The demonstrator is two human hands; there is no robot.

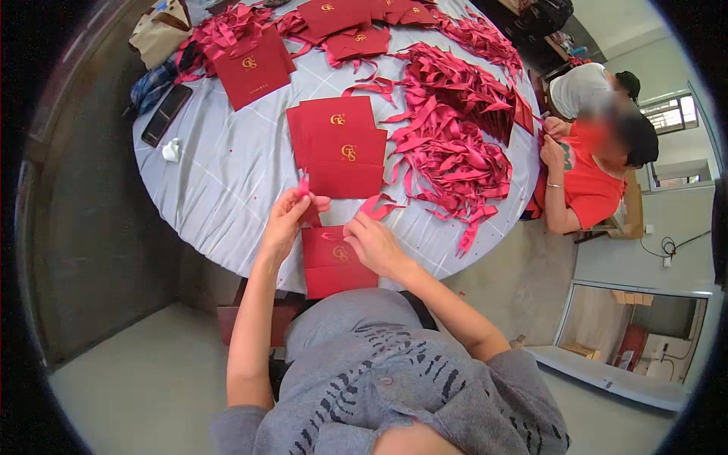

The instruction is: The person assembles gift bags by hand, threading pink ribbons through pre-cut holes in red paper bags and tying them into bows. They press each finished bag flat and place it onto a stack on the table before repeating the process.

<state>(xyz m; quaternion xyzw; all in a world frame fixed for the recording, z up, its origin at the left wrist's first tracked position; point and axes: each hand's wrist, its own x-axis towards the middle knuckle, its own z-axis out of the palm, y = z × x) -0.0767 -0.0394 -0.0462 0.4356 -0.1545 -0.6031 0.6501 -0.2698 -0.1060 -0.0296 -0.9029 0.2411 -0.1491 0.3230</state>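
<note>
A red card [340,265] with a gold emblem lies at the near table edge, below my two hands. My left hand [287,214] pinches a pink ribbon [304,184] above the card's upper left corner. My right hand [369,236] is over the card's upper right part, fingers closed on a ribbon piece [377,205] that loops out above the fingertips. Just beyond my hands sit overlapping red cards [346,171] with gold emblems. To their right, a big heap of pink ribbons [455,163] spreads over the cloth.
The round table has a pale cloth [193,208]. A phone [166,115], crumpled tissue [171,150], cloth bag [161,34] and more red cards [250,68] are at the left. At the right, a person in a red shirt [594,178] sits beside another in white [580,91].
</note>
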